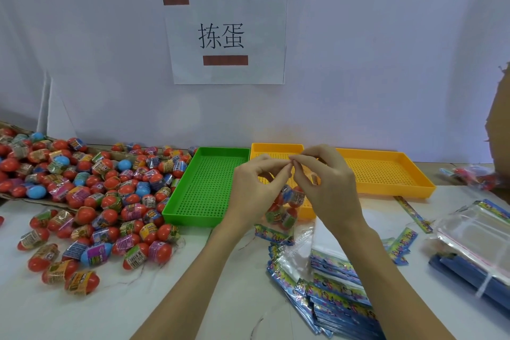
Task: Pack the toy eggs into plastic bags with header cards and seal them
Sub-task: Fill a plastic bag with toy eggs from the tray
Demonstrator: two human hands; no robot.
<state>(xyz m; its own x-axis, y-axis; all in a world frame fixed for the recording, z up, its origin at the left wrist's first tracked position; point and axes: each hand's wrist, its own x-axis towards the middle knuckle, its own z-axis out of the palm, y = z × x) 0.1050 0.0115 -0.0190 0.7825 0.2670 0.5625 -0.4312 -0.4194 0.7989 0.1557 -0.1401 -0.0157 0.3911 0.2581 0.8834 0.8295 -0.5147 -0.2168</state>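
Observation:
A clear plastic bag [287,205] with several toy eggs inside hangs above the table, in front of the trays. My left hand [255,188] and my right hand [324,182] pinch its top edge, fingertips meeting at the middle. A large heap of red and blue toy eggs [91,196] in printed wrappers covers the table's left side. A stack of header cards [339,295] with blue printed strips lies at the lower right. Empty clear bags [480,234] lie at the far right.
A green perforated tray [209,185] stands at the centre, with two yellow trays [386,174] to its right. A filled bag [474,174] lies at the far right by a cardboard edge. Loose header strips [411,210] lie on the white table. A paper sign hangs on the wall.

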